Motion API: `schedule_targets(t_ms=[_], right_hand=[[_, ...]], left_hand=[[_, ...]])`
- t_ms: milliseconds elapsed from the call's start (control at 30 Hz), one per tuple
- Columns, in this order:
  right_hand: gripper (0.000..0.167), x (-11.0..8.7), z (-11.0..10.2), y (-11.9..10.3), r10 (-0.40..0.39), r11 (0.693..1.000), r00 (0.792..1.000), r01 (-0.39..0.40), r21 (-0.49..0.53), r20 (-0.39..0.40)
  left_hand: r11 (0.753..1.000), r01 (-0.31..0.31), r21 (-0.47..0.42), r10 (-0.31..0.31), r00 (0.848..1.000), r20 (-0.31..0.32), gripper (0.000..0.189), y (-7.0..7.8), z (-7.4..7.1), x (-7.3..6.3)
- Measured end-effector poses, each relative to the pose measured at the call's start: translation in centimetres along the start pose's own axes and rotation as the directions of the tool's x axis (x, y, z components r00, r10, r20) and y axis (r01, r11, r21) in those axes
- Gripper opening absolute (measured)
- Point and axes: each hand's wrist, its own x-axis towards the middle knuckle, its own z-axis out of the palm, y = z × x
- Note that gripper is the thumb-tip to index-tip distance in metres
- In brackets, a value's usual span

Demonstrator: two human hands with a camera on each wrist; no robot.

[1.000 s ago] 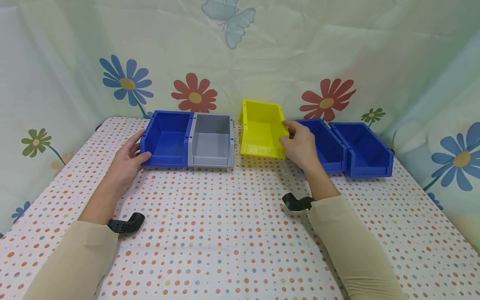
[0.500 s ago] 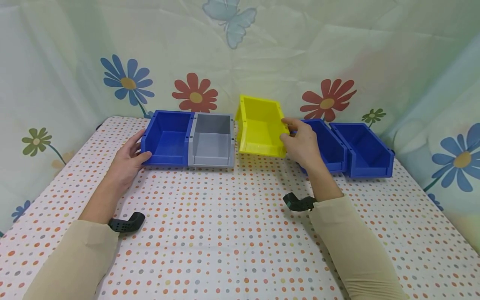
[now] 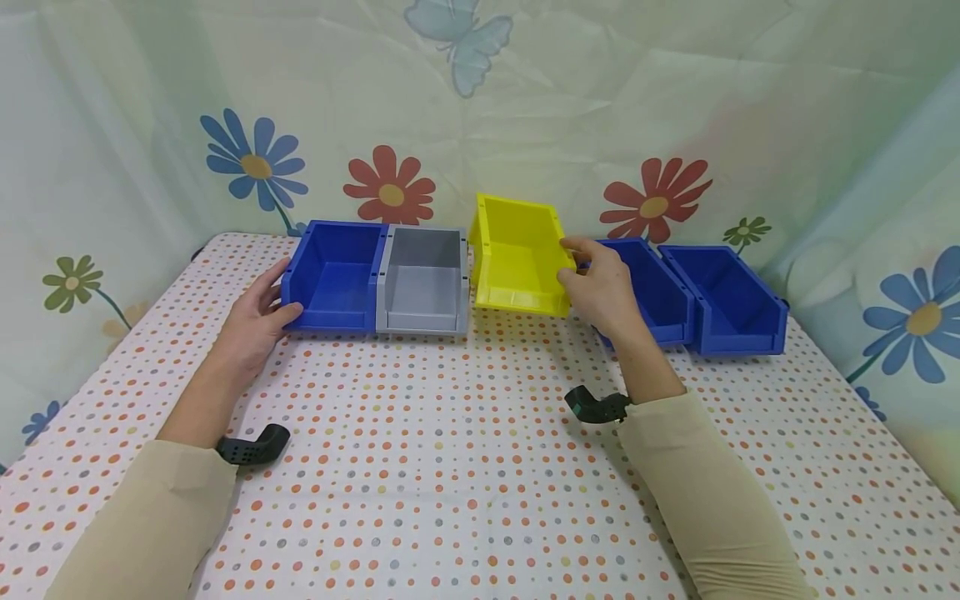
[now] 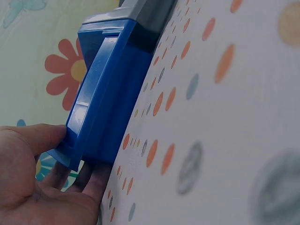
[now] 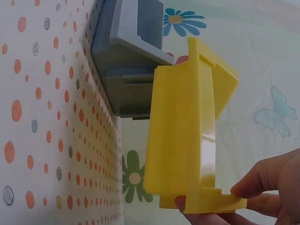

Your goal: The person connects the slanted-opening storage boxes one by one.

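My right hand (image 3: pixel 602 287) pinches the right wall of a yellow storage bin (image 3: pixel 521 254), thumb inside and fingers outside. In the right wrist view the yellow bin (image 5: pixel 173 131) hangs above the dotted cloth, tilted, its left side close to the grey bin (image 5: pixel 129 70). My left hand (image 3: pixel 255 321) grips the left wall of a blue bin (image 3: pixel 333 279) at the left end of the row. The left wrist view shows my thumb on the front of that blue bin (image 4: pixel 101 98) and my fingers behind its side wall. The grey bin (image 3: pixel 422 283) stands flush against the blue one.
Two more blue bins stand side by side at the right, the nearer blue bin (image 3: pixel 652 292) partly behind my right hand and the outer blue bin (image 3: pixel 727 300) beyond it. A flowered backdrop (image 3: pixel 600 100) hangs behind the dotted tablecloth (image 3: pixel 420 458).
The yellow bin has risen off its earlier place and shifted left toward the grey bin, tilting, then dipped slightly. My left hand and the other bins have stayed put.
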Motion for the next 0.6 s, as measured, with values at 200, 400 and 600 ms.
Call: schedule_targets(t_ms=[200,400,600], right_hand=[[0.056,-0.02,0.28,0.09,-0.010,1.000,1.000,0.010,-0.004,0.010],[0.057,-0.15,0.44,0.10,-0.026,1.000,0.999,0.026,-0.008,0.019],[0.055,-0.07,0.54,-0.16,-0.062,0.997,0.998,0.062,-0.036,0.006]], left_hand=[[1.000,0.000,0.002,0.000,1.000,-0.006,0.074,-0.02,0.05,0.04],[1.000,-0.001,0.003,0.001,1.000,-0.006,0.074,0.00,0.09,0.06],[1.000,0.004,-0.003,-0.004,1.000,-0.013,0.074,-0.08,0.11,0.19]])
